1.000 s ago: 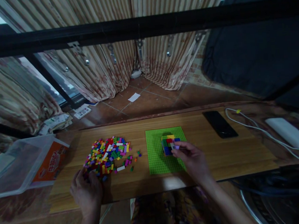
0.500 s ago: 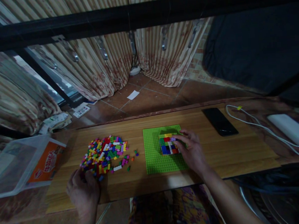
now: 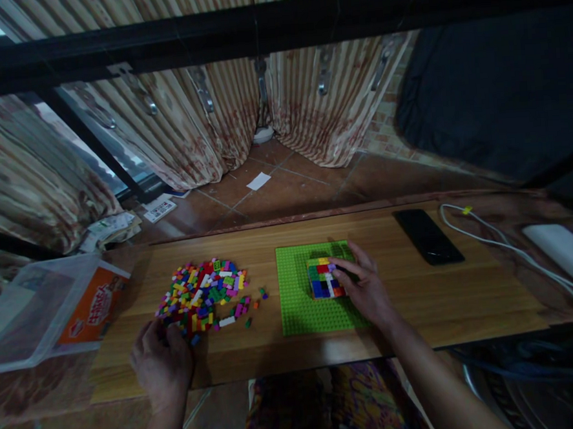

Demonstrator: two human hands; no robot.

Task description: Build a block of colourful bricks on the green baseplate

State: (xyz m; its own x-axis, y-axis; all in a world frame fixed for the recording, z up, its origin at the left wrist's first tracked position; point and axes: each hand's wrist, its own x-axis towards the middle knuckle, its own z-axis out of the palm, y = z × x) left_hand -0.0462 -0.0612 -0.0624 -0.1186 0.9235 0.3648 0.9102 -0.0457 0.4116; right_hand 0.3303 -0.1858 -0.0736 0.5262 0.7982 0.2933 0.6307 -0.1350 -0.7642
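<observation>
My right hand point(image 3: 366, 290) reaches over a block of multicoloured toy bricks point(image 3: 324, 283) built up on a green baseplate point(image 3: 294, 304). Its thumb and index finger pinch a small purple brick point(image 3: 332, 266) at the block's upper right, while the other fingers are raised. The block's right side is partly hidden behind this hand. My left hand point(image 3: 162, 358) rests at the near left edge of a pile of loose toy bricks point(image 3: 204, 294), fingers loosely bent, with a gap between thumb and fingers. Its fingertips are partly hidden among the bricks.
All this lies on a wooden board point(image 3: 256, 359). A black phone point(image 3: 428, 235) is at the right, beside white cables point(image 3: 499, 240) and a white power bank point(image 3: 563, 252). On the left stands a clear plastic box point(image 3: 26, 321) with an orange label. Several stray bricks lie between pile and baseplate.
The view has shifted slightly. My right hand's fingers have moved a little against the purple brick, which stays at the block's upper right. My left hand stays by the pile.
</observation>
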